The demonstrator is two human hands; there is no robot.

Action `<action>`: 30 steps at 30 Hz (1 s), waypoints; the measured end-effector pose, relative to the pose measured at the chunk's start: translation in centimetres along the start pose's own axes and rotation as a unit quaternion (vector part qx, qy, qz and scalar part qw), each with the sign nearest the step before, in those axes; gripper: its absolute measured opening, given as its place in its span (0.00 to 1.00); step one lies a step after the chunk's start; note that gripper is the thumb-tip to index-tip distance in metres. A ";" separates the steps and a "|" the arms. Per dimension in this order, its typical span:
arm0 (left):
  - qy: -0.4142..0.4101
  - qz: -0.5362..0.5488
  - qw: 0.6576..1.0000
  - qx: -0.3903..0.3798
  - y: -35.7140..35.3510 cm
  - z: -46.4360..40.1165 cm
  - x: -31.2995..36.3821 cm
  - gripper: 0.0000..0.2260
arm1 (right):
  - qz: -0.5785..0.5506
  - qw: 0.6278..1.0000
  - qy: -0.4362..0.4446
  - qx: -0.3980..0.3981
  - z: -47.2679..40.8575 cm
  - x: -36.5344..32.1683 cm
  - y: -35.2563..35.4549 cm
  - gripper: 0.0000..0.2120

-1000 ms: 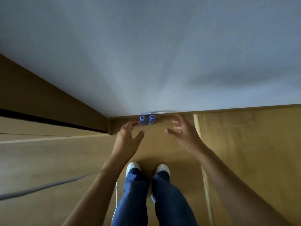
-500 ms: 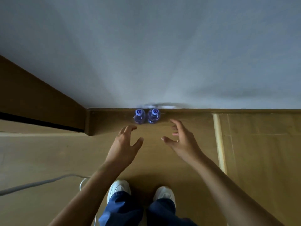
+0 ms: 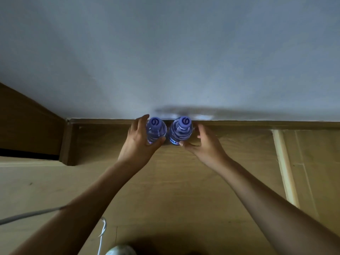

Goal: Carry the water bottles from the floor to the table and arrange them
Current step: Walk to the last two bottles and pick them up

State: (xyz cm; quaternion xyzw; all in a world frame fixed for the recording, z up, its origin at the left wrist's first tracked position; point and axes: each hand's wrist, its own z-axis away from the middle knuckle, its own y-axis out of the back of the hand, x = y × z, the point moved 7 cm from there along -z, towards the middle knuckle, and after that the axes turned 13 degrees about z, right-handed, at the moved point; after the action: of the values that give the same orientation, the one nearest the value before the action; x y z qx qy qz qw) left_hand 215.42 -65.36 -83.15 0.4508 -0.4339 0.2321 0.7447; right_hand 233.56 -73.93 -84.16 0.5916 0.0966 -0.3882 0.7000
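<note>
The left hand [image 3: 137, 142] curls its fingers and thumb round the left water bottle [image 3: 156, 132], gripping its body. The right hand [image 3: 206, 144] cups the right water bottle [image 3: 180, 131], thumb tip touching it, fingers half spread beside it; a firm grip cannot be told. Both bottles stand upright on the wooden floor [image 3: 165, 181], touching the skirting board [image 3: 103, 121], just beside each other. A white cable [image 3: 102, 234] lies well nearer the person.

left hand [image 3: 137, 144]: curled, gripping | right hand [image 3: 206, 146]: curled, gripping | arms extended
</note>
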 end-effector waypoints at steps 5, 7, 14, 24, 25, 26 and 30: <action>-0.021 0.020 1.000 -0.011 -1.4 -2.1 -1.5 0.31 | -0.024 0.998 0.043 0.042 -2.1 0.5 -1.0 0.27; -0.025 0.045 0.999 -0.011 -1.7 -2.4 -1.9 0.29 | -0.025 0.998 0.044 0.044 -2.9 0.8 -1.6 0.27; -0.019 0.100 0.995 -0.020 -2.2 -2.8 -2.4 0.31 | -0.047 0.996 0.033 0.067 -3.8 1.4 -2.5 0.26; -0.017 0.117 0.991 -0.064 -0.6 -1.3 -1.5 0.23 | -0.067 0.998 0.007 -0.004 -1.3 -0.5 -1.2 0.16; -0.022 0.111 0.991 -0.070 0.0 -0.7 -0.7 0.23 | -0.068 0.998 0.005 -0.015 -0.6 -1.1 -0.5 0.15; -0.027 0.108 0.991 -0.076 0.6 -0.2 0.3 0.23 | -0.074 0.997 0.002 -0.022 0.0 -1.9 0.4 0.16; -0.042 0.106 0.990 -0.081 4.3 1.8 6.0 0.26 | -0.100 0.994 -0.008 -0.041 2.5 -6.2 5.1 0.22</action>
State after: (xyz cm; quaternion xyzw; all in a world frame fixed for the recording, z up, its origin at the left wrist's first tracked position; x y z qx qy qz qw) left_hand 214.58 -65.12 -75.65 0.3495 -0.5275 0.2543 0.7314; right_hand 231.87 -73.53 -75.95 0.5465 0.1655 -0.4571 0.6819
